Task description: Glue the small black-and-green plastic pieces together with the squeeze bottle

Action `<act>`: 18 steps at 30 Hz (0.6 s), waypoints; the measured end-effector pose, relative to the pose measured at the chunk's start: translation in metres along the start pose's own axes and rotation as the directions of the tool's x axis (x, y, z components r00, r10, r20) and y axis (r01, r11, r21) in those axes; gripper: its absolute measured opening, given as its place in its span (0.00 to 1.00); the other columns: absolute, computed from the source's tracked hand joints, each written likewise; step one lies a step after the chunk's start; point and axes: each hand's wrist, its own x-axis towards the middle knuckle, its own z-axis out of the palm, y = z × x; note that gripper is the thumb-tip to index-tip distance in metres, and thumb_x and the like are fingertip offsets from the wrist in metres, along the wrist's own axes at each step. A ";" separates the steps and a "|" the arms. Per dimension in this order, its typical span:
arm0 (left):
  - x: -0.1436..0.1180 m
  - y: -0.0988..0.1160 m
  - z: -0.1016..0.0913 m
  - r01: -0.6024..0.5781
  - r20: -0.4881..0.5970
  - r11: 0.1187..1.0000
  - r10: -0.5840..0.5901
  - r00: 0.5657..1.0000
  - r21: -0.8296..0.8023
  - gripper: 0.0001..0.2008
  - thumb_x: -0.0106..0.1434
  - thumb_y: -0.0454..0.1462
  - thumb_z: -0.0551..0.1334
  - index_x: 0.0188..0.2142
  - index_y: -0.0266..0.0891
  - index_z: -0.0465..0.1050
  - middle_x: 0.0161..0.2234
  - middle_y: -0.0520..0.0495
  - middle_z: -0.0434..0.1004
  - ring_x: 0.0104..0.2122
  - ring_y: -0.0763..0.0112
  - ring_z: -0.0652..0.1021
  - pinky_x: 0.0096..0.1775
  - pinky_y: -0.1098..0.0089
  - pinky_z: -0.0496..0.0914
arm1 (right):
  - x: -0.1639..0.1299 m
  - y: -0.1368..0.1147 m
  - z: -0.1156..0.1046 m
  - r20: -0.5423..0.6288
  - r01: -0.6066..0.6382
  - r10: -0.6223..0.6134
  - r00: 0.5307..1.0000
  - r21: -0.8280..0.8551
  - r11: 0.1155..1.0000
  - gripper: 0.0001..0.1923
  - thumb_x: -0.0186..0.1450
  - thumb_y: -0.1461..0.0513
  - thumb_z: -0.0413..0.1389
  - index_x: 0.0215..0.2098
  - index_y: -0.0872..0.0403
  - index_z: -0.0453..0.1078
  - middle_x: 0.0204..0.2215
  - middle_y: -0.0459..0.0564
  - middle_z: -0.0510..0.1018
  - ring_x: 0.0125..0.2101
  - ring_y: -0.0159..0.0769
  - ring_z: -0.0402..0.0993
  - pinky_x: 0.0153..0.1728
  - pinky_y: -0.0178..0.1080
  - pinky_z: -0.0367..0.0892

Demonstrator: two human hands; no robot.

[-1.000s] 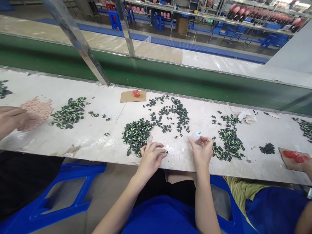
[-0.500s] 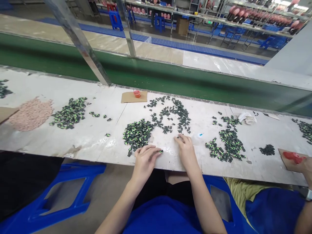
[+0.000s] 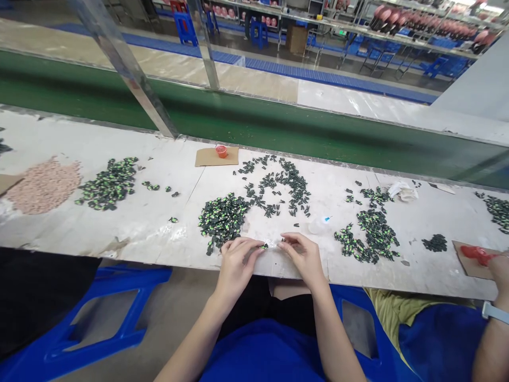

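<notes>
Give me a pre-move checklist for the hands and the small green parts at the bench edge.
1. Left hand on the small green-black part: ok, fingertips at it.
2. Right hand grip: cannot tell, fingers curled, contents hidden.
3. Feed pile of green parts within reach: ok, beside the left hand.
4. Small clear bottle free: ok, lying on the worktable, untouched.
5. Neighbour's hand apart: ok, far right by the cardboard.

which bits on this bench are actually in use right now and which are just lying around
In use:
left hand
right hand
small green-black piece between their fingertips
nearest pile

Lying about:
glue bottle
red cup on cardboard
pink pile
crumpled tissue
</notes>
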 end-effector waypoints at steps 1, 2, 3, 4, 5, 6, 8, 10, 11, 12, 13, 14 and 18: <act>0.000 0.001 0.000 0.000 0.006 1.000 0.000 1.000 -0.007 0.06 0.64 0.35 0.59 0.36 0.44 0.75 0.35 0.51 0.80 0.38 0.66 0.77 0.44 0.62 0.59 | -0.002 0.000 0.001 0.001 -0.024 0.024 1.000 0.060 0.998 0.07 0.56 0.58 0.62 0.32 0.52 0.76 0.28 0.47 0.80 0.30 0.36 0.76 0.34 0.36 0.71; 0.000 0.002 0.000 -0.002 0.013 1.000 0.002 1.000 -0.012 0.06 0.64 0.35 0.59 0.36 0.44 0.75 0.35 0.51 0.80 0.38 0.66 0.77 0.44 0.62 0.60 | -0.004 0.001 0.002 -0.001 -0.053 0.053 0.999 0.115 0.992 0.07 0.54 0.57 0.63 0.30 0.52 0.76 0.27 0.47 0.80 0.30 0.36 0.76 0.33 0.36 0.71; 0.000 0.002 0.001 -0.004 0.018 1.000 0.004 1.000 -0.017 0.06 0.64 0.34 0.59 0.37 0.44 0.75 0.35 0.51 0.80 0.38 0.66 0.77 0.44 0.62 0.60 | -0.005 0.002 0.003 -0.007 -0.085 0.087 0.996 0.164 0.983 0.07 0.52 0.57 0.65 0.28 0.52 0.77 0.26 0.47 0.80 0.29 0.36 0.76 0.32 0.36 0.72; -0.001 0.002 0.001 -0.005 0.022 1.000 0.005 1.000 -0.019 0.06 0.64 0.34 0.59 0.37 0.44 0.75 0.36 0.51 0.80 0.38 0.66 0.77 0.44 0.63 0.60 | -0.006 0.003 0.004 -0.015 -0.114 0.120 0.993 0.205 0.972 0.08 0.51 0.57 0.66 0.26 0.52 0.77 0.25 0.47 0.80 0.28 0.36 0.76 0.31 0.36 0.72; -0.001 0.002 0.002 -0.005 0.025 1.000 0.005 1.000 -0.020 0.06 0.64 0.34 0.59 0.37 0.45 0.75 0.35 0.51 0.80 0.38 0.66 0.77 0.44 0.63 0.60 | -0.006 0.005 0.005 -0.026 -0.134 0.144 0.989 0.236 0.962 0.08 0.50 0.57 0.66 0.25 0.52 0.76 0.24 0.47 0.79 0.27 0.36 0.76 0.31 0.36 0.72; -0.001 0.002 0.002 -0.004 0.029 1.000 0.004 1.000 -0.019 0.07 0.64 0.34 0.59 0.37 0.45 0.75 0.35 0.51 0.80 0.38 0.66 0.77 0.44 0.63 0.60 | -0.006 0.006 0.005 -0.043 -0.141 0.157 0.987 0.260 0.955 0.07 0.49 0.57 0.66 0.24 0.52 0.76 0.24 0.46 0.79 0.27 0.36 0.76 0.31 0.37 0.72; -0.002 0.002 0.004 -0.004 0.035 1.000 0.005 0.999 -0.016 0.07 0.64 0.35 0.59 0.38 0.45 0.75 0.36 0.50 0.80 0.39 0.66 0.77 0.44 0.62 0.60 | -0.007 0.007 0.006 -0.073 -0.151 0.180 0.981 0.297 0.943 0.08 0.50 0.57 0.65 0.23 0.52 0.76 0.24 0.47 0.79 0.27 0.35 0.76 0.30 0.37 0.73; -0.002 0.003 0.004 -0.011 0.047 1.000 0.012 0.999 -0.011 0.07 0.64 0.35 0.59 0.39 0.45 0.75 0.36 0.50 0.80 0.39 0.66 0.76 0.44 0.62 0.60 | -0.007 0.007 0.006 -0.085 -0.193 0.235 0.968 0.344 0.919 0.09 0.50 0.56 0.65 0.22 0.53 0.76 0.24 0.48 0.79 0.27 0.36 0.76 0.28 0.37 0.74; -0.002 0.003 0.005 -0.017 0.056 1.000 0.017 0.998 -0.006 0.07 0.65 0.36 0.58 0.39 0.45 0.76 0.35 0.50 0.80 0.39 0.66 0.76 0.44 0.62 0.60 | -0.008 0.006 0.007 -0.083 -0.224 0.272 0.959 0.369 0.902 0.10 0.50 0.55 0.65 0.23 0.53 0.76 0.24 0.48 0.80 0.26 0.36 0.76 0.26 0.37 0.74; -0.002 0.004 0.005 -0.023 0.063 1.000 0.023 0.998 -0.001 0.08 0.65 0.36 0.58 0.39 0.45 0.76 0.35 0.50 0.80 0.39 0.66 0.76 0.44 0.62 0.60 | -0.009 0.006 0.008 -0.080 -0.252 0.304 0.949 0.388 0.886 0.11 0.49 0.54 0.66 0.24 0.54 0.77 0.23 0.48 0.80 0.25 0.36 0.76 0.26 0.37 0.75; -0.002 0.005 0.005 -0.030 0.068 1.000 0.030 0.997 0.003 0.08 0.65 0.36 0.58 0.39 0.45 0.76 0.35 0.50 0.80 0.39 0.66 0.76 0.44 0.62 0.60 | -0.010 0.005 0.009 -0.080 -0.270 0.326 0.942 0.399 0.876 0.12 0.49 0.54 0.66 0.26 0.54 0.77 0.23 0.48 0.80 0.25 0.36 0.77 0.26 0.38 0.75; -0.002 0.005 0.005 -0.038 0.072 0.999 0.037 0.997 0.007 0.08 0.65 0.35 0.58 0.39 0.45 0.76 0.35 0.50 0.80 0.39 0.66 0.76 0.44 0.63 0.60 | -0.012 0.005 0.010 -0.082 -0.277 0.336 0.938 0.402 0.873 0.13 0.49 0.54 0.66 0.27 0.54 0.78 0.24 0.48 0.80 0.24 0.36 0.77 0.27 0.38 0.76; -0.002 0.008 0.005 -0.055 0.067 0.998 0.054 0.996 0.017 0.08 0.65 0.36 0.58 0.39 0.45 0.76 0.35 0.50 0.81 0.38 0.66 0.76 0.45 0.62 0.60 | -0.019 0.000 0.015 -0.067 -0.257 0.303 0.951 0.378 0.889 0.14 0.52 0.54 0.64 0.32 0.54 0.79 0.29 0.50 0.82 0.25 0.36 0.78 0.30 0.39 0.77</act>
